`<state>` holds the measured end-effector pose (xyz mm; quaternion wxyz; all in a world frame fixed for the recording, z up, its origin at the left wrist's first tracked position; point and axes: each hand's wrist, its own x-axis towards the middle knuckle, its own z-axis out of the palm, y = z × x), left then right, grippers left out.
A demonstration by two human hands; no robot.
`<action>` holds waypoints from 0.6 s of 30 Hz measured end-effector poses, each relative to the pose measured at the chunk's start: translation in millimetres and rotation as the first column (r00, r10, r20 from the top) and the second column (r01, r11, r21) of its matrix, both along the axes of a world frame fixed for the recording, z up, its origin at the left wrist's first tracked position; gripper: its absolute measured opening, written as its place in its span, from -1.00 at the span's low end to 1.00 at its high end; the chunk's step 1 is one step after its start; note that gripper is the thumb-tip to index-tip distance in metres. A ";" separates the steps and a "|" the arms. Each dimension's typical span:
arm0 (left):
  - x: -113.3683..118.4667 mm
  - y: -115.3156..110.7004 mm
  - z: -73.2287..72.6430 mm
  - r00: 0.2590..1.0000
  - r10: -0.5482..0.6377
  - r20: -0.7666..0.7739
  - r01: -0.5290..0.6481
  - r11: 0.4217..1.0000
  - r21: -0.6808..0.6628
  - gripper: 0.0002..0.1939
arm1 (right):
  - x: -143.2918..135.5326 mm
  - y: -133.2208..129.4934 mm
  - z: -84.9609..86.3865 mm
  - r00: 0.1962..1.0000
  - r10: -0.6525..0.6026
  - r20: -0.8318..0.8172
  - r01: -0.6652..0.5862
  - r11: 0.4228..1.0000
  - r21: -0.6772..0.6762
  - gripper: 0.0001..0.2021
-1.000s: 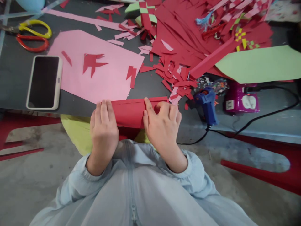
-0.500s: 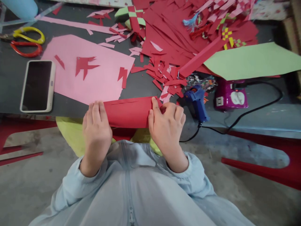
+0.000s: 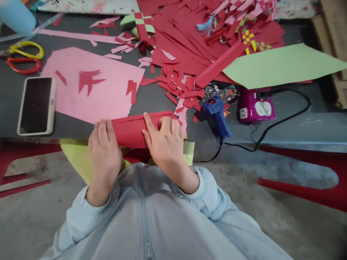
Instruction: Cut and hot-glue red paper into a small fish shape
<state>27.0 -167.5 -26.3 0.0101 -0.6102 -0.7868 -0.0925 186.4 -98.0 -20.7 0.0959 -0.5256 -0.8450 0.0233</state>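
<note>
A folded red paper (image 3: 130, 130) lies at the table's front edge, under both hands. My left hand (image 3: 105, 150) rests flat over its left end, fingers stretched out side by side. On its right part is my right hand (image 3: 166, 144), index finger and thumb spread and pressing on the paper, the other fingers curled. A narrow folded strip shows along the paper's far edge. Beyond my left hand lies a large pink sheet (image 3: 94, 86) with cut red scraps on it. Red and pink scraps (image 3: 181, 86) are heaped just past my right hand.
A phone (image 3: 37, 105) and scissors (image 3: 25, 57) lie at the left. To the right are a blue glue gun (image 3: 217, 117), its black cord, a purple box (image 3: 256, 106) and a green sheet (image 3: 282, 66). Red sheets (image 3: 184, 39) and woven pieces cover the back.
My right hand has slid left along the red paper, uncovering part of its right end. My left hand stays on the left end. The whole view has shifted slightly.
</note>
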 end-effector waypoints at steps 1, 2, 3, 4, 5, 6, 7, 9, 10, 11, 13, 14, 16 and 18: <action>-0.1 -0.1 -0.1 1.000 0.000 0.004 0.000 1.000 0.000 -0.29 | -1.9 0.3 -1.4 1.000 0.007 0.001 -0.007 1.000 -0.010 -0.53; -0.2 -0.3 -0.4 1.000 -0.001 0.006 0.001 1.000 -0.002 -0.29 | -2.9 0.8 -2.7 1.000 0.008 0.002 -0.008 1.000 -0.020 -0.53; -0.3 -0.7 -0.9 1.000 -0.003 0.008 0.003 1.000 -0.003 -0.28 | -2.8 1.2 -3.7 1.000 0.005 0.002 -0.005 1.000 -0.028 -0.53; -0.3 -1.3 -1.7 1.000 -0.005 0.012 0.005 1.000 0.001 -0.27 | -2.1 1.7 -4.5 1.000 0.001 0.002 -0.001 0.999 -0.035 -0.52; 0.0 -2.1 -2.7 1.000 -0.005 0.019 0.005 1.000 0.008 -0.26 | -0.8 2.1 -5.1 1.000 0.001 0.000 -0.001 0.999 -0.041 -0.51; 0.6 -3.1 -3.8 1.000 -0.005 0.027 0.005 1.000 0.020 -0.25 | 0.6 2.4 -5.6 1.000 0.004 -0.003 -0.004 0.999 -0.045 -0.51; 1.9 -4.2 -5.1 0.999 -0.006 0.032 0.005 0.999 0.037 -0.23 | 2.1 2.5 -6.0 1.000 0.009 -0.004 -0.010 0.999 -0.049 -0.50; 7.0 -6.2 -7.0 0.999 -0.025 0.022 0.024 0.997 0.069 -0.22 | 4.1 2.7 -7.0 1.000 0.023 -0.004 -0.023 0.998 -0.052 -0.49; 10.9 -6.7 -7.6 0.999 -0.052 0.007 0.051 0.996 0.079 -0.23 | 4.5 2.7 -7.5 1.000 0.028 -0.003 -0.028 0.998 -0.052 -0.49; 15.7 -6.7 -7.8 0.996 -0.088 -0.012 0.089 0.992 0.085 -0.24 | 4.4 2.6 -8.0 0.999 0.033 -0.002 -0.033 0.998 -0.052 -0.49; 26.4 -4.6 -7.3 0.981 -0.189 -0.053 0.193 0.977 0.087 -0.28 | 3.6 2.7 -8.6 0.999 0.036 -0.001 -0.036 0.998 -0.056 -0.49; 31.6 -2.6 -6.7 0.970 -0.231 -0.077 0.238 0.967 0.093 -0.31 | 2.9 2.7 -8.6 0.999 0.036 0.003 -0.036 0.998 -0.060 -0.50; 39.9 2.8 -5.4 0.949 -0.296 -0.104 0.307 0.946 0.105 -0.37 | 1.8 3.0 -8.1 0.999 0.032 0.017 -0.031 0.997 -0.064 -0.51; 44.1 8.2 -4.1 0.940 -0.323 -0.107 0.332 0.939 0.088 -0.40 | 1.6 3.4 -7.1 0.999 0.039 0.030 -0.037 0.997 -0.064 -0.52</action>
